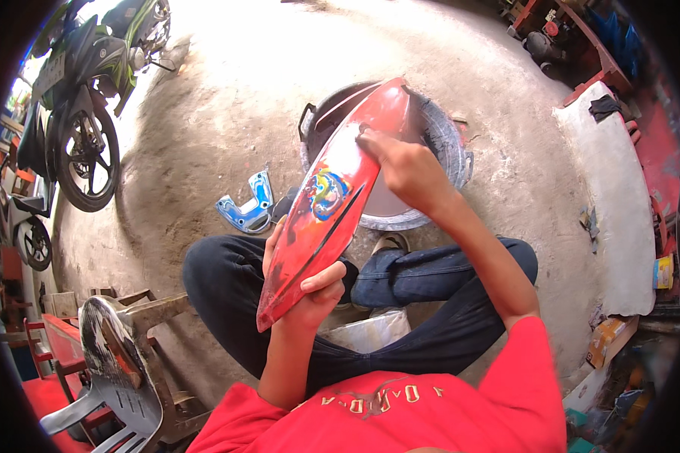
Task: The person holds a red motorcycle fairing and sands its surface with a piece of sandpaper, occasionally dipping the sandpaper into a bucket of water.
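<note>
A long red motorcycle body panel [355, 162], pointed at its lower end, lies slantwise in front of me. It carries a multicoloured swirl decal and a dark slot along one edge. My left hand [313, 300] is wrapped round its lower part, thumb on one side and fingers on the other. Against the panel's upper face, my right hand [409, 172] is closed, fingertips pressed down. Something small and dark shows at those fingertips; its kind is unclear. Beneath the panel's upper end stands a round basin [452, 143] holding murky greyish liquid, partly hidden by the panel and my right hand.
A blue-and-white curved part [253, 205] lies on the concrete floor left of the basin. Motorcycles [83, 128] stand at the far left. A worn plastic chair [121, 377] is near my left. At right runs a pale ledge [612, 219]. A whitish block [372, 332] sits between my legs.
</note>
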